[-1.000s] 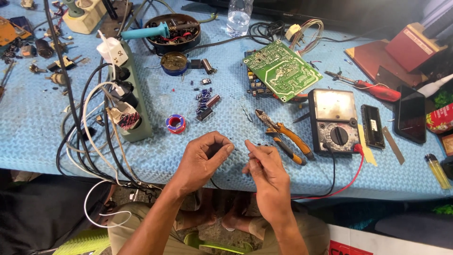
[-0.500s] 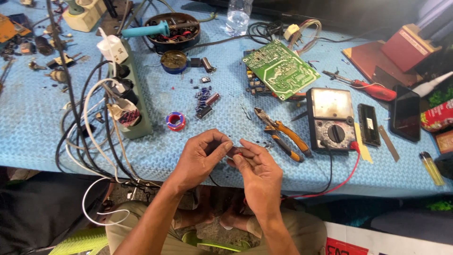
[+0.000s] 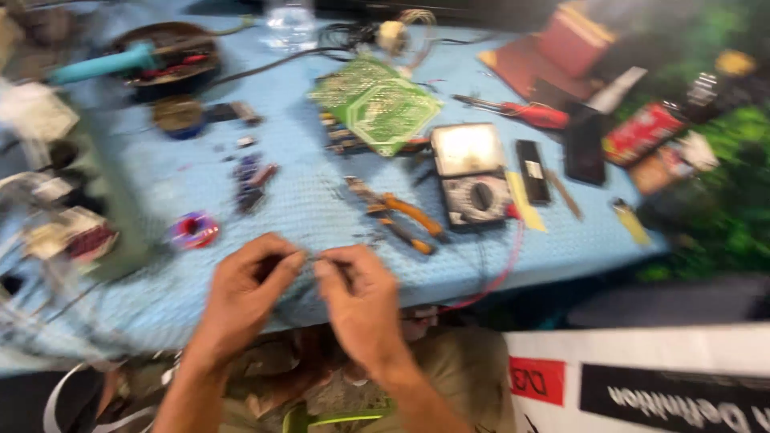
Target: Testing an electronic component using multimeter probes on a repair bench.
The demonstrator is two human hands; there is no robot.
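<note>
At table's near edge, left hand and right hand meet fingertip to fingertip, each pinched shut on a thin dark wire spanning the gap. Wire's long axis runs left to right between them; blur hides detail. Both palms turned down, wrists low. Orange-handled pliers lie just beyond, nearer the right hand.

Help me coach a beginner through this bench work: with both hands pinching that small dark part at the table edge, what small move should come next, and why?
Probably steady it first: the left hand and right hand pinch the small part in mid-air over the table edge. The picture is blurred, so what the part is stays unclear.
</note>
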